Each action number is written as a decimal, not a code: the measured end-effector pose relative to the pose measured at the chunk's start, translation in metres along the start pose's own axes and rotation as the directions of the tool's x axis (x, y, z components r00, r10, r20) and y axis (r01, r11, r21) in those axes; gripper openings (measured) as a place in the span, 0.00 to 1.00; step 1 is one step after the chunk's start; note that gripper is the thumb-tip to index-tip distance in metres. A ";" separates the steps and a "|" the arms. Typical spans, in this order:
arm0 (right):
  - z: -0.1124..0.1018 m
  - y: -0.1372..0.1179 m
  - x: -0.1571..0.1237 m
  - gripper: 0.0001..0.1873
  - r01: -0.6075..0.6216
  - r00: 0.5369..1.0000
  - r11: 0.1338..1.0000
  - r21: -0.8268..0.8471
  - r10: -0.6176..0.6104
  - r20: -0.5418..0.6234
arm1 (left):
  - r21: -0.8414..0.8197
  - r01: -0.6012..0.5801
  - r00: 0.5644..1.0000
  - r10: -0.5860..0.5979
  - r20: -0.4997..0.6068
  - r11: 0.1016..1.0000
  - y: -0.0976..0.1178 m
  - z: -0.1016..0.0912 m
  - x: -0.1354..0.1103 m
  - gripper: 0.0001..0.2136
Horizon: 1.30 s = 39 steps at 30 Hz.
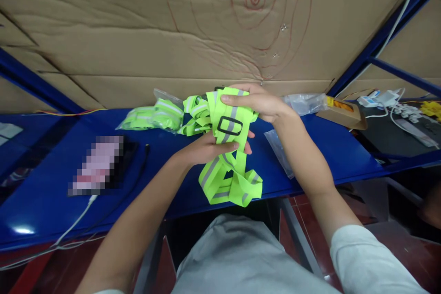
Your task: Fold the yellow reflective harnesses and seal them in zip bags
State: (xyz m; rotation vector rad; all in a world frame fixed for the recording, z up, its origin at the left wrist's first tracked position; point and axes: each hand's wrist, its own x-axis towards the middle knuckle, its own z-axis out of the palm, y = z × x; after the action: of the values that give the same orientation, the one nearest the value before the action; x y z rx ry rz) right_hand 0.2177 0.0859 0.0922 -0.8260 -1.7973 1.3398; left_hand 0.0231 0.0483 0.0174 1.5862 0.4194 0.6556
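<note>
Both my hands hold a folded neon-yellow reflective strap (237, 112) with grey stripes above the blue table. A black rectangular slider buckle (230, 126) lies flat across its front. My right hand (262, 101) grips the upper end, thumb over the front and fingers behind. Lower down, my left hand (213, 147) pinches the strap with its thumb in front, fingertips showing past the far edge. Loose loops (230, 188) of the strap hang below toward the table's front edge. Just behind my left hand lies a heap of similar straps (196, 112).
Bagged neon straps (151, 117) lie at the back. Clear plastic bags (305, 103) (279, 151) are at right, near an open cardboard box (344, 112). A blurred phone (98, 165) with a white cable rests at left. A cardboard wall (138, 55) rises behind the table (320, 147).
</note>
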 end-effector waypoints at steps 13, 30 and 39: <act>0.016 -0.003 -0.002 0.22 0.114 0.989 0.973 -0.199 -0.092 0.119 | -0.051 0.102 0.973 -0.090 0.211 0.993 -0.015 -0.002 -0.005 0.20; 0.025 0.017 0.008 0.29 0.250 0.953 0.820 -0.515 -0.115 0.279 | -0.140 -0.013 1.000 0.010 -0.017 0.990 -0.012 -0.010 -0.006 0.12; 0.031 0.013 0.010 0.24 0.216 0.942 0.772 -0.598 -0.326 -0.081 | -0.349 0.070 0.993 -0.097 -0.061 0.935 -0.025 -0.015 -0.004 0.17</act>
State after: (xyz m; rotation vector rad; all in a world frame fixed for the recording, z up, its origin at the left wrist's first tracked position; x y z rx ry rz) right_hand 0.1870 0.0821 0.0759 -0.9150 -2.1101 0.4914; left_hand 0.0133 0.0611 -0.0077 1.2052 0.4019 0.6859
